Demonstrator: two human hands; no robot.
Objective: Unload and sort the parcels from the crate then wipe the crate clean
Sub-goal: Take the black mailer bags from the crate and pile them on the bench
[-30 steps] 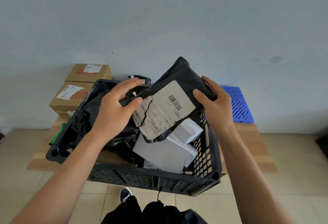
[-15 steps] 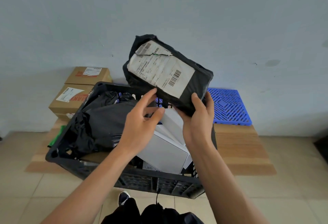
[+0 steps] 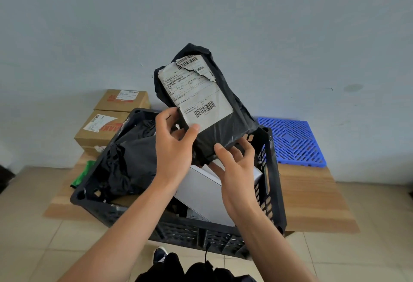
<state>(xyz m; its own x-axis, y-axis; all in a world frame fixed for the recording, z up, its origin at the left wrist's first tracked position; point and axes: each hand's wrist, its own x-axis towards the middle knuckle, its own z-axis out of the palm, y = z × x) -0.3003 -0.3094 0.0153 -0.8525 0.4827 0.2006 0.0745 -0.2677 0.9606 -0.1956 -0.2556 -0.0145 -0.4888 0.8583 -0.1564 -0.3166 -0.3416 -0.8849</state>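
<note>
I judge the unloading early: my left hand (image 3: 173, 147) and right hand (image 3: 234, 165) grip with curled fingers one black parcel (image 3: 214, 111) above the crate (image 3: 271, 183), still full, two boxes (image 3: 105, 129) at ten o'clock.

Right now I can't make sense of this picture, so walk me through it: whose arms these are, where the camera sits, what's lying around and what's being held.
There is no machine here. A person wears a camera on the head, looking forward and down, so the two bare arms are their own. The left hand and the right hand both grip a black plastic parcel with a torn white shipping label, held upright above a black crate. The crate sits on a low wooden platform and holds more black bags and a white box. Behind it to the left stand two cardboard boxes; to the right lies a blue plastic grid.
</note>
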